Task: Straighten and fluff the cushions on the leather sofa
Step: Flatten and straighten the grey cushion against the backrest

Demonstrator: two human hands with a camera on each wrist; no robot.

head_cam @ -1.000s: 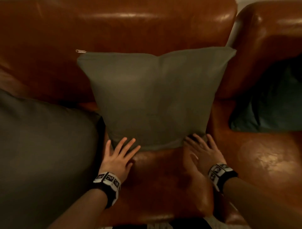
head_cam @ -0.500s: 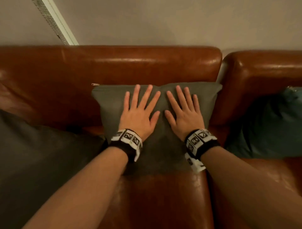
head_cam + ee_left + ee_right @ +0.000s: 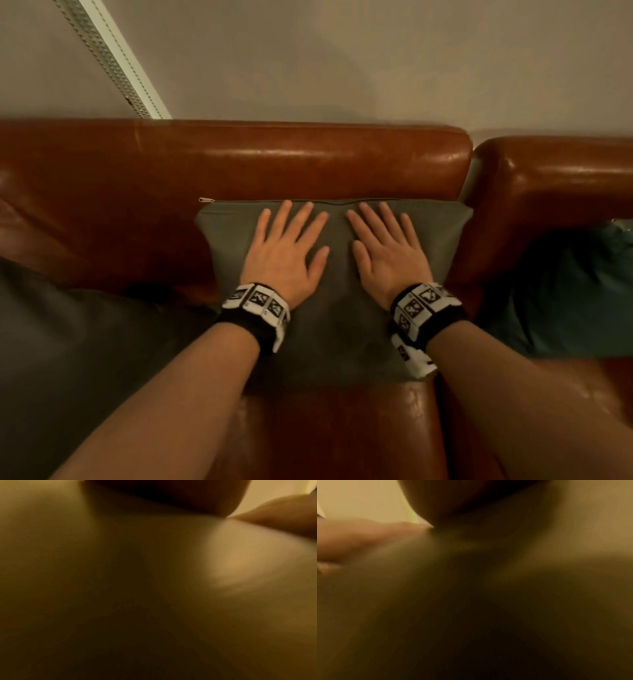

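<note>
A grey-green cushion [image 3: 342, 329] leans upright against the backrest of the brown leather sofa [image 3: 239, 161], its zipper along the top edge. My left hand [image 3: 284, 253] lies flat on the cushion's upper front, fingers straight and spread. Beside it my right hand [image 3: 387, 253] presses the same face, also flat with straight fingers. Both wrist views are dark and blurred, filled by the cushion fabric [image 3: 154, 588] [image 3: 471, 601], each with a blurred thumb at its upper edge.
A large dark grey cushion [image 3: 68, 359] lies on the seat at the left. A dark teal cushion [image 3: 561, 294] rests against the second sofa section [image 3: 555, 171] on the right. A pale wall with a white perforated rail [image 3: 113, 58] stands behind.
My hands rose from the cushion's bottom corners to its upper front, side by side. In the last half second they slid up to the top edge.
</note>
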